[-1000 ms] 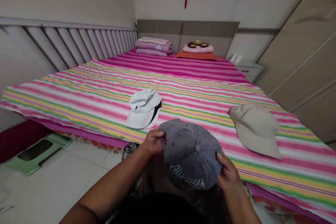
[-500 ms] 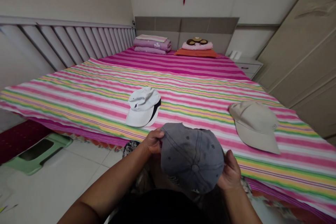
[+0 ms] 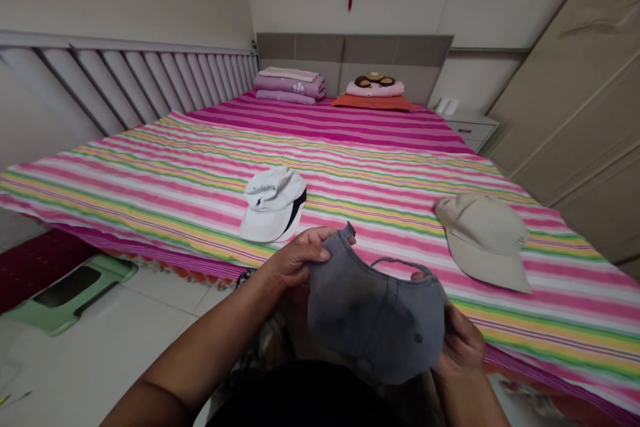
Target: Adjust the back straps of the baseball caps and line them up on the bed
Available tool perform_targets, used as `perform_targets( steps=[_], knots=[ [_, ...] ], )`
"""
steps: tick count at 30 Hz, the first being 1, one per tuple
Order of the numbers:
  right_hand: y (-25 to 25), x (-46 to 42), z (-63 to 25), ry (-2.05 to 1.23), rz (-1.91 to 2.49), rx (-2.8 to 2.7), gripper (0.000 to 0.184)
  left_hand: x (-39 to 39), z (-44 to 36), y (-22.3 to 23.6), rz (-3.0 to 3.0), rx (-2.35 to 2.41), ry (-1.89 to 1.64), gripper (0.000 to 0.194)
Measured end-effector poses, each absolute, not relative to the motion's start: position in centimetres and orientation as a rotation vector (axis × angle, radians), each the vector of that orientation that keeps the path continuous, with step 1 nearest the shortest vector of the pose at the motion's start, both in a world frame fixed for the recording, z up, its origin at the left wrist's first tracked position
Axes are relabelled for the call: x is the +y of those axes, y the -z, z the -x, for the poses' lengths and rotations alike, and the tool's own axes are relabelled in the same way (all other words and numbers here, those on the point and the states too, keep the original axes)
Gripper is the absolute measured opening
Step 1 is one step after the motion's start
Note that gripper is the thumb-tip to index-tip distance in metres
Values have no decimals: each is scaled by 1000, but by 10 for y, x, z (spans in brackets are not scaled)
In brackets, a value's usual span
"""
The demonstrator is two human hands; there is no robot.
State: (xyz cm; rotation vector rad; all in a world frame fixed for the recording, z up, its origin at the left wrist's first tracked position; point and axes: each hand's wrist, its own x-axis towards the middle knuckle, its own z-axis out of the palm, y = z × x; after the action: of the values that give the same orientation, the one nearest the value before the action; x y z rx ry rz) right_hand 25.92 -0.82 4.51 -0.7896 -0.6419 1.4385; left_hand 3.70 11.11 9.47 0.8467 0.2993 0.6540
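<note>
Both my hands hold a washed grey baseball cap (image 3: 375, 320) just in front of the bed's near edge. It is bent and tilted, with its crown toward me and its rear strap arching at the top. My left hand (image 3: 300, 257) is shut on the cap's left side, and my right hand (image 3: 460, 343) grips the lower right side, with a fingertip showing inside the strap opening. A white cap (image 3: 273, 205) with a dark band lies on the striped bedsheet (image 3: 150, 193) beyond my left hand. A beige cap (image 3: 480, 240) lies to the right, beyond my right hand.
Folded purple bedding (image 3: 290, 85) and a pink pillow (image 3: 375, 85) on an orange cushion lie by the headboard (image 3: 350, 50). A slatted rail (image 3: 135, 77) runs along the left, with a wardrobe (image 3: 575, 100) on the right. A green stool (image 3: 75, 293) stands on the tiled floor.
The grey cap has turned and folded, bringing its strap opening into view at the top. My right hand has moved lower and to the right, and my left hand has shifted up along the cap.
</note>
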Motion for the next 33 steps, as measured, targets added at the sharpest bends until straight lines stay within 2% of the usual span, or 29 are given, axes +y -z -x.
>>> perform_targets(
  steps=[4, 9, 11, 16, 20, 22, 33],
  knots=[
    [-55, -10, -252, -1474, 781, -567, 52, 107, -40, -96, -867, 405, -758, 33],
    [-68, -7, -242, -1467, 686, -560, 22, 103, -41, -100, -964, 428, -753, 23],
    [-73, -4, -238, -1421, 658, -579, 17, 102, -41, -101, -996, 404, -732, 21],
    [-83, 2, -233, -1310, 690, -620, 20, 98, -42, -99, -996, 421, -656, 23],
    [-83, 1, -230, -1461, 725, -702, 39, 93, -45, -92, -1005, 425, -620, 24],
    [-83, 0, -229, -1533, 735, -748, 43, 90, -46, -88, -1013, 433, -599, 25],
    [-85, 7, -231, -1462, 933, -750, 25, 86, -51, -86, -945, 380, -578, 21]
  ],
)
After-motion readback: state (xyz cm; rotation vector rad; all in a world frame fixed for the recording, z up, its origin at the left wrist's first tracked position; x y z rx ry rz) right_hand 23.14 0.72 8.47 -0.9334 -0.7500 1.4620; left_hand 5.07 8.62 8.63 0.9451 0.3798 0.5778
